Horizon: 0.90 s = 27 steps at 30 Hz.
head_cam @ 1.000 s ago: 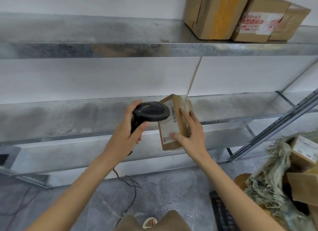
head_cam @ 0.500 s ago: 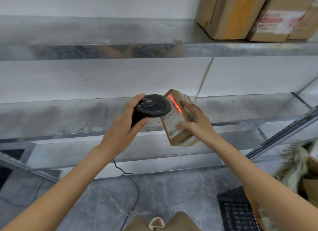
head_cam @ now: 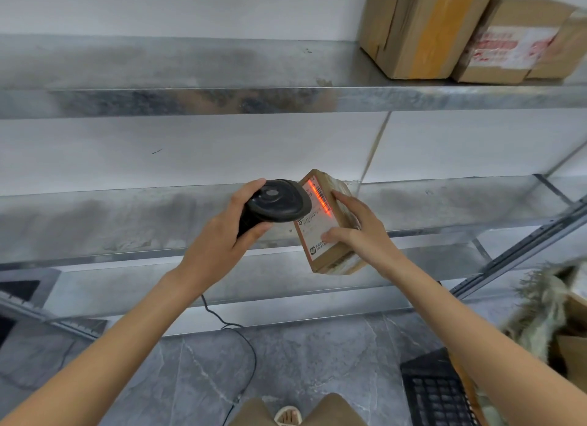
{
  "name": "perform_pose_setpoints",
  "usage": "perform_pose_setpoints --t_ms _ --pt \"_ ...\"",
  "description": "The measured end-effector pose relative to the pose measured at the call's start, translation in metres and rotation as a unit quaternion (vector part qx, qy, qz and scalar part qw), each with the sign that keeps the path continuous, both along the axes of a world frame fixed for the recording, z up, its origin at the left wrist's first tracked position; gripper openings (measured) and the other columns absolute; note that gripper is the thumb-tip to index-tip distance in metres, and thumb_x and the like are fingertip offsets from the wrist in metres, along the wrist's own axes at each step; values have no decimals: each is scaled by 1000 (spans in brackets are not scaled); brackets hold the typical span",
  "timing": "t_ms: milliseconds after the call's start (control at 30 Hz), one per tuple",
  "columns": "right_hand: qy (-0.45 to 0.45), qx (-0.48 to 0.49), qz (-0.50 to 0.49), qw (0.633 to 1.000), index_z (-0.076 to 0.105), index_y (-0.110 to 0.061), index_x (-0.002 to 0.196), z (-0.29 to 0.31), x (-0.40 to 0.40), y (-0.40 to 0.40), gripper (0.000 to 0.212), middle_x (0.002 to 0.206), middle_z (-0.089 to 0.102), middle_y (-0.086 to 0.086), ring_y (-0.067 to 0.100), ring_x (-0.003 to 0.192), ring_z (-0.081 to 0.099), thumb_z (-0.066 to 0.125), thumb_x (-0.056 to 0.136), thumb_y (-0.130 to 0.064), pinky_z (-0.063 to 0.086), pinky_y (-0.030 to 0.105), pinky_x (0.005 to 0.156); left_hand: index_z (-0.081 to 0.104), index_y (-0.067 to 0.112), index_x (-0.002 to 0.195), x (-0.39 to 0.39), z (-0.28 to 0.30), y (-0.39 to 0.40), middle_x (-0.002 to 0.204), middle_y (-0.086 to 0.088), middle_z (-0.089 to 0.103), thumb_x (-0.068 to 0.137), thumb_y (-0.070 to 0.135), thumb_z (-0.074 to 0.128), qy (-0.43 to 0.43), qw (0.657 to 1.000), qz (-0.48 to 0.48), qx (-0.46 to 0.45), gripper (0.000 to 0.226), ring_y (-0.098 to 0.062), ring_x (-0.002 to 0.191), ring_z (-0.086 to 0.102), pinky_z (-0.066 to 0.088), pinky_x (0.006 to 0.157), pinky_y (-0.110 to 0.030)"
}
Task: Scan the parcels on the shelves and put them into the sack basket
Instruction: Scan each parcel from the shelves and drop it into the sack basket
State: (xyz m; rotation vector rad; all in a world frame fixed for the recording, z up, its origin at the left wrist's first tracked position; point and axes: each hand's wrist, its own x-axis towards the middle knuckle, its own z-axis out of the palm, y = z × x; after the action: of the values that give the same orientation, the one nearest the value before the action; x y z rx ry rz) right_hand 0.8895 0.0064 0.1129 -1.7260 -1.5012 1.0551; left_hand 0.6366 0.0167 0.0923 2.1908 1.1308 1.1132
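Cardboard parcel (head_cam: 330,232) with glossy paper label, matt black plastic scanner (head_cam: 276,201), dull galvanised metal shelves (head_cam: 190,101), frayed woven sack (head_cam: 536,311).

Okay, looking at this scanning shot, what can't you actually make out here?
- Label text on the small parcel, head view: too small, partly covered by the right hand and scanner.
- Scanner handle: wrapped by the left hand.
- Sack basket contents: cut off by the right edge.
- Shelf parcels: tops cropped, labels blurred.

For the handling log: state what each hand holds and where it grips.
Left hand grips the barcode scanner by its handle. Right hand holds the small cardboard parcel across its labelled face and right side.
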Motion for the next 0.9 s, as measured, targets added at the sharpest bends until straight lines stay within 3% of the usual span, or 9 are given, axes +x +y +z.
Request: perform_pose_setpoints --t_ms 300,400,567,633,800,900 --pt "4 -17 -4 1000 37 -43 146 -3 1 1 92 155 34 -6 24 138 38 66 60 -43 39 53 112 23 48 142 1 2 4 126 7 52 95 41 51 11 1000 -3 15 56 21 89 58 42 77 0" --pt "12 -17 -2 1000 38 -45 146 -4 3 2 90 155 34 -7 24 138 38 67 60 -42 39 52 112 23 46 143 -1 4 6 124 7 54 95 50 48 23 1000 -5 18 55 21 89 57 42 77 1" --pt "19 -6 -3 1000 39 -46 144 -7 8 6 87 152 37 -7 23 137 39 67 61 -42 41 51 111 20 53 143 -6 6 8 127 11 52 93 61 42 50 998 -8 25 56 3 84 57 46 77 -11" --pt "21 -5 -1 1000 39 -46 144 -8 10 7 87 152 37 -7 23 137 39 67 62 -43 41 52 111 19 53 142 -6 6 7 129 11 51 93 60 43 51 998 -11 29 55 1 93 56 46 83 -14" --pt "38 -9 -20 999 40 -46 143 -18 18 7 87 151 39 -7 23 136 41 69 61 -42 40 53 111 23 47 144 7 5 8 128 7 51 95 47 50 20 999 -35 4 56 12 87 61 46 77 -2" --pt "82 -22 -50 995 42 -39 146 -26 31 1 91 146 46 -5 21 130 48 71 60 -39 48 44 105 22 54 143 24 3 12 127 17 51 99 42 53 -6 998 -53 -15 55 9 89 63 50 75 -6"
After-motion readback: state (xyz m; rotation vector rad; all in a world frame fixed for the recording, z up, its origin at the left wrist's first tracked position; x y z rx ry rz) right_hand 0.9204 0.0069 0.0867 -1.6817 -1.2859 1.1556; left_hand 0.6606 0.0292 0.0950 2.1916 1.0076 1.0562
